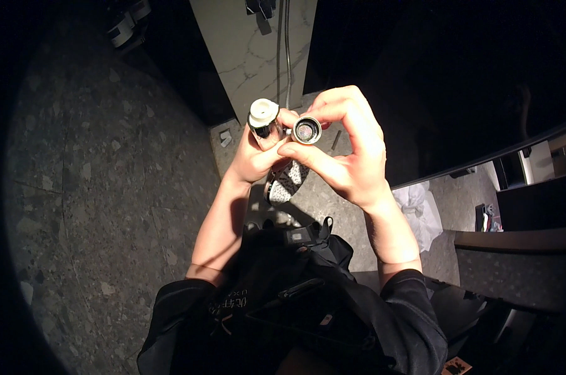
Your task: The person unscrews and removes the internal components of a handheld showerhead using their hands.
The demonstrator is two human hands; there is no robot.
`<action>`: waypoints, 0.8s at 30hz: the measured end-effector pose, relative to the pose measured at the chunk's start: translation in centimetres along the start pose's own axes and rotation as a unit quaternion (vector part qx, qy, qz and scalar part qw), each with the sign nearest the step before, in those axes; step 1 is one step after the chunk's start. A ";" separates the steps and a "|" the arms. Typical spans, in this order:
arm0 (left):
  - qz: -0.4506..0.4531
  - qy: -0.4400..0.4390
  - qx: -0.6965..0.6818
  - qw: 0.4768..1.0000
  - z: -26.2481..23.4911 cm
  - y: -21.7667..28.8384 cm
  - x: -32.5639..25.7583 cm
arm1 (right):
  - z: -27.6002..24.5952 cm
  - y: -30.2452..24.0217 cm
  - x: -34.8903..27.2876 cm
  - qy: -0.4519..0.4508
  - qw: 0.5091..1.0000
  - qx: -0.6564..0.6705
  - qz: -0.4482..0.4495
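Observation:
My left hand (252, 159) is wrapped round the handle of a shower head. A white round end piece (263, 111) with a hole in its middle tops the handle and points up. Lower down, the shower head's pale, dotted spray face (285, 183) shows beneath my hands. Between the thumb and fingers of my right hand (352, 147) is a round metal fitting (307, 130), its open mouth up, with a dark ring and a mesh-like disc inside. It is held close beside the handle. My palms hide most of the handle and the fitting's lower side.
A flexible metal hose (287, 50) hangs down in front of a marbled wall panel (233, 44); its lower end is hidden behind my hands. Speckled grey floor tiles (108, 219) spread to the left. A white crumpled plastic bag (420, 212) lies at the right, below a dark edge.

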State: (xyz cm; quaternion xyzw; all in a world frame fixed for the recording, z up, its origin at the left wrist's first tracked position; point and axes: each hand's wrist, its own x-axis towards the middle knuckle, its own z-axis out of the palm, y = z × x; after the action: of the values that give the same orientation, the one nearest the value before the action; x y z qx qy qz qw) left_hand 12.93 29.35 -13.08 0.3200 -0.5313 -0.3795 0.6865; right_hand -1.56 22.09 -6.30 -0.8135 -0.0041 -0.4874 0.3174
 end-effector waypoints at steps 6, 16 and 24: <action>-0.006 0.013 -0.044 0.999 0.1 0.2 0.0 | 0.4 0.3 0.2 0.008 0.999 -0.013 0.032; -0.070 0.016 -0.067 0.995 -0.9 -1.1 -0.6 | 0.8 1.1 -0.5 0.013 0.996 -0.013 0.088; -0.031 0.045 -0.024 0.998 -0.2 -1.2 0.0 | 0.7 1.3 -0.7 0.022 0.996 -0.018 0.084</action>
State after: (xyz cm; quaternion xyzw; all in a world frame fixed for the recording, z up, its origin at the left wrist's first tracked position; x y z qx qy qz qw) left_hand 12.86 28.80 -14.13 0.3367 -0.4807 -0.3985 0.7048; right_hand -0.94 21.58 -7.74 -0.8053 0.0801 -0.4770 0.3429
